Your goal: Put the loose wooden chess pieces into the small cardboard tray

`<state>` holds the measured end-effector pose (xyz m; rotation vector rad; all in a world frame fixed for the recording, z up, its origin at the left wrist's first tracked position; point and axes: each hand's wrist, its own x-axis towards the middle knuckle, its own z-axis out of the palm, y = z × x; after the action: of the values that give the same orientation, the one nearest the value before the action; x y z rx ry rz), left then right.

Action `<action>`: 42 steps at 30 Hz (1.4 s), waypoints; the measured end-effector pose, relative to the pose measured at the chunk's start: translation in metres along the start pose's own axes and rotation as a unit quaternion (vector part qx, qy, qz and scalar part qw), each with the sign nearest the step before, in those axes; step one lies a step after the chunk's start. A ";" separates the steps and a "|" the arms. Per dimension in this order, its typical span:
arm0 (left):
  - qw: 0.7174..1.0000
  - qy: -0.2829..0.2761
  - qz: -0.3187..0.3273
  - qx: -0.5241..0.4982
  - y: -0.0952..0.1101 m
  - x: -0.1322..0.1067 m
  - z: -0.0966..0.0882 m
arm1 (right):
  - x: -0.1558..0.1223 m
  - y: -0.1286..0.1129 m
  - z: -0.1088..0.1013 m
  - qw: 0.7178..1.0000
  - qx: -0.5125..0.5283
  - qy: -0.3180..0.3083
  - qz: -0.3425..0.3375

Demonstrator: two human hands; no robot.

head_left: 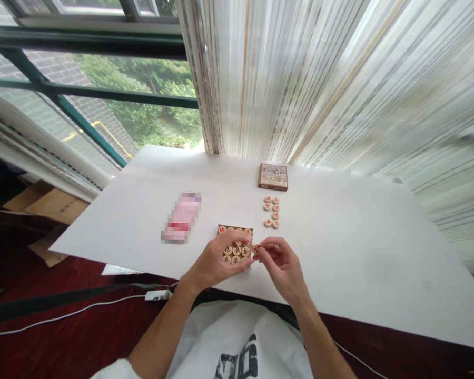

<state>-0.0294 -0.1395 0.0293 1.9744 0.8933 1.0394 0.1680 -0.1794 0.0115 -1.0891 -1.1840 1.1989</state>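
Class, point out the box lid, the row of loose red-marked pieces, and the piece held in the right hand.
Box lid [273, 176], head view, centre of its printed top.
Loose pieces [272, 211], head view, middle of the group.
Held piece [256, 247], head view, its visible face.
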 end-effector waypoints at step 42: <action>0.980 0.152 -0.087 0.098 -0.072 -0.037 -0.029 | 0.010 0.004 0.016 0.968 -0.238 -0.049 -0.058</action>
<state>-0.0878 -0.1264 -0.0326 1.8793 1.3551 1.2096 0.1512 -0.1695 0.0094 -1.2994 -1.6420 0.9058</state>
